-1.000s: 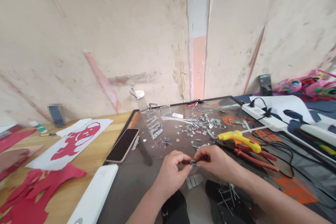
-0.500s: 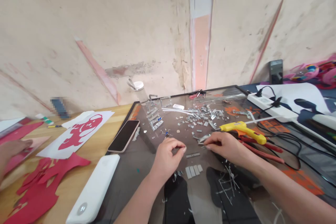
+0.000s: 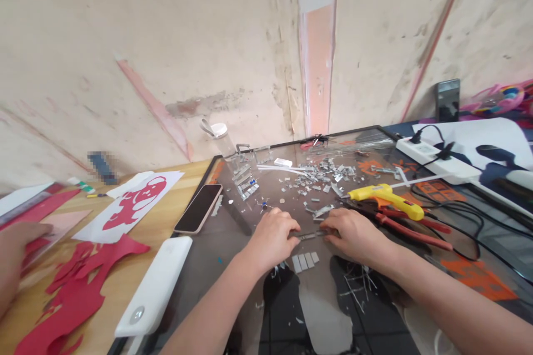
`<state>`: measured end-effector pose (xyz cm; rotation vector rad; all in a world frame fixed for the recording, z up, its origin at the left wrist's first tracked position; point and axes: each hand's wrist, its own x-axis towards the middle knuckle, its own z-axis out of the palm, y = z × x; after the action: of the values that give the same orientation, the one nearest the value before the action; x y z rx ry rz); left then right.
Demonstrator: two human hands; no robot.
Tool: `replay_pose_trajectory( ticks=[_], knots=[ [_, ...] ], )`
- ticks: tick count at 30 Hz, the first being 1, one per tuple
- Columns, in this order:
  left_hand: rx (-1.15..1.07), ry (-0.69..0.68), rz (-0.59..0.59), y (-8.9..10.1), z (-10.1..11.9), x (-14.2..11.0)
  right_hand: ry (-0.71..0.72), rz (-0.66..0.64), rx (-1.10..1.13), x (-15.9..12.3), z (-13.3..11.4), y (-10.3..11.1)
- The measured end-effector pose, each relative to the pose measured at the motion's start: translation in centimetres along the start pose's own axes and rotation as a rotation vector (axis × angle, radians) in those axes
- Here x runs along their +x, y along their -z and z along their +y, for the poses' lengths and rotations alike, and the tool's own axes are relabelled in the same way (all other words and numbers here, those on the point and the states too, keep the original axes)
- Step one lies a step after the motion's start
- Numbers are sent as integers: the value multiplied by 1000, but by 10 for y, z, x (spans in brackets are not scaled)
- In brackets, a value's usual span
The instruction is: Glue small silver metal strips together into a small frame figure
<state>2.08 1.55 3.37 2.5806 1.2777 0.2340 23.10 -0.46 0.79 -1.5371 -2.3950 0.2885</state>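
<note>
The right hand (image 3: 352, 232) has shifted from loose metal scraps (image 3: 321, 212) to the right end of a narrow metal strip (image 3: 308, 236) just beyond four metal plates (image 3: 305, 262) on the dark tabletop (image 3: 200, 269), the left hand (image 3: 272, 236) reaching its left end, whether either pinches it I cannot tell.

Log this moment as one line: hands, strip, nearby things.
left hand: at left end of strip | right hand: at its right end | grip: unclear | plates: nearer person | glue gun, pliers: right
</note>
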Motion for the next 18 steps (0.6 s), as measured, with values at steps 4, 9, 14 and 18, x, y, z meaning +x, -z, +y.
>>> replay_pose_trajectory(
  ticks=[4,9,14,18],
  knots=[
    [17,-29,-14,-7,-1,5,35,17,-14,1,1,-3],
    [30,-40,3,-15,0,8,71,44,18,3,4,-9],
    [19,-51,13,-17,1,9,90,37,37,2,3,-8],
    [25,-67,31,-18,0,9,97,31,50,4,3,-10]
  ],
)
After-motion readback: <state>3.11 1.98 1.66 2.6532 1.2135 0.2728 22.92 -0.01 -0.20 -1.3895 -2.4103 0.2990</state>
